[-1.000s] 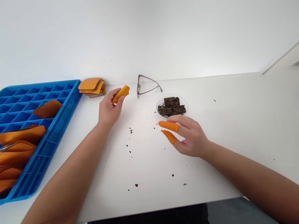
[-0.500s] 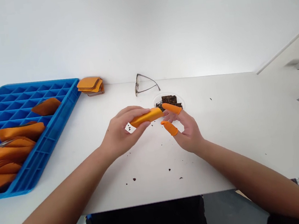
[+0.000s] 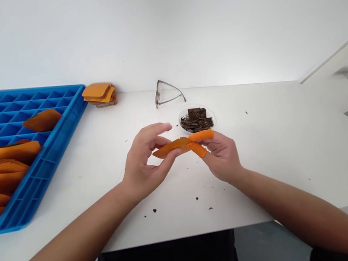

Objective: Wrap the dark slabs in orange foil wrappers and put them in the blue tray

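Observation:
A small orange pouch (image 3: 170,148) is held between both hands above the white table. My right hand (image 3: 223,155), with orange finger cots on thumb and index finger, pinches its right end. Along the left part of the pouch, my left hand (image 3: 146,161) has its thumb on the near side and fingers behind; its index finger is lifted off. Whether anything is inside the pouch cannot be seen. Just beyond my hands stands a clear round dish (image 3: 212,113) with dark brown flat pieces (image 3: 197,121) stacked in it.
At left, a blue compartment tray (image 3: 46,186) carries several filled orange pouches (image 3: 8,154). A stack of flat orange pouches (image 3: 99,93) lies by its far corner. Eyeglasses (image 3: 170,101) rest near the wall. Dark crumbs (image 3: 154,210) dot the white table (image 3: 277,143).
My right hand has closed on the pouch's right end. My left index finger has lifted away, and the pouch has turned and flattened in view. The view has shifted slightly.

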{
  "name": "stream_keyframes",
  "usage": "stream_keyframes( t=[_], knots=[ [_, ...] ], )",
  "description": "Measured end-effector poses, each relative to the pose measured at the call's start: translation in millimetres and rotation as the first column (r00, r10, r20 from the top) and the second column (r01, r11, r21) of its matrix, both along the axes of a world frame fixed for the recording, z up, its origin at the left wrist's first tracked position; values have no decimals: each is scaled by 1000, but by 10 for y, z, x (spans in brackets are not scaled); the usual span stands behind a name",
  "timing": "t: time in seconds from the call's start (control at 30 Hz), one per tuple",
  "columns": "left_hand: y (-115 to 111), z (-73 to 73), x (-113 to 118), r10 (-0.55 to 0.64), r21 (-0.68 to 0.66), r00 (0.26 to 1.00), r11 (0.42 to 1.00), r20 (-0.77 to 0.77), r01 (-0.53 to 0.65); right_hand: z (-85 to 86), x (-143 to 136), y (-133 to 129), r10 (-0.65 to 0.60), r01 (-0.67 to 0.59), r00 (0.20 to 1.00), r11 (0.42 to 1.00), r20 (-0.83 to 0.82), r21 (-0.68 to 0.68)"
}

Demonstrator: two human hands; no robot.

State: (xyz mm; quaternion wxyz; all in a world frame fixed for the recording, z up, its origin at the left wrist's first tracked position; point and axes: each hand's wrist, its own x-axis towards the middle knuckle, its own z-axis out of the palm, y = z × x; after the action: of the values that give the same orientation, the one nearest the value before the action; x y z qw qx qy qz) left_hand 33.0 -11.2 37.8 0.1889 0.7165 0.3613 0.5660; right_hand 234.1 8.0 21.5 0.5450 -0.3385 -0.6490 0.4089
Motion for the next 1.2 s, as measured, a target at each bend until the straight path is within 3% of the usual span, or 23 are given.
stream_keyframes(
  t=[0.1, 0.17, 0.3, 0.5, 0.63, 0.7, 0.83, 0.9, 1.1, 1.2],
  knots=[
    [-24, 48, -12, -26, -272, 993, 961, 118, 57, 13, 20, 27, 6, -7, 999, 1000, -41, -15],
    [-23, 59, -26, -55, -404, 992, 910, 114, 97, 18, 24, 47, 20, -22, 997, 999, -72, -35],
    [-21, 38, -21, -106, -497, 994, 862, 19, 101, 29, 28, 67, 26, -35, 994, 996, -110, -84],
    [-39, 36, 37, 12, -478, 971, 872, 239, 107, 43, 31, 17, 112, -114, 993, 992, -39, -58],
    [-56, 6, 77, -42, -463, 938, 861, 343, 208, 45, 10, -23, 122, -123, 992, 992, 33, 23],
    [-64, -28, 85, -60, -470, 956, 861, 287, 195, 46, 15, -15, 77, -83, 995, 993, 66, 85],
    [-52, -55, 51, 41, -435, 999, 899, -17, -44, 44, 69, 68, -49, 15, 990, 967, 129, 255],
    [-31, -19, 9, 75, -401, 993, 910, -94, -107, 35, 103, 126, -86, 26, 982, 942, 166, 335],
    [17, 127, -126, 4, -347, 987, 936, -161, -60, -10, 145, 223, -94, -31, 973, 854, 213, 519],
    [-11, 88, -134, 23, -309, 983, 948, -183, -80, -3, 127, 178, -98, 1, 982, 859, 162, 511]
  ],
)
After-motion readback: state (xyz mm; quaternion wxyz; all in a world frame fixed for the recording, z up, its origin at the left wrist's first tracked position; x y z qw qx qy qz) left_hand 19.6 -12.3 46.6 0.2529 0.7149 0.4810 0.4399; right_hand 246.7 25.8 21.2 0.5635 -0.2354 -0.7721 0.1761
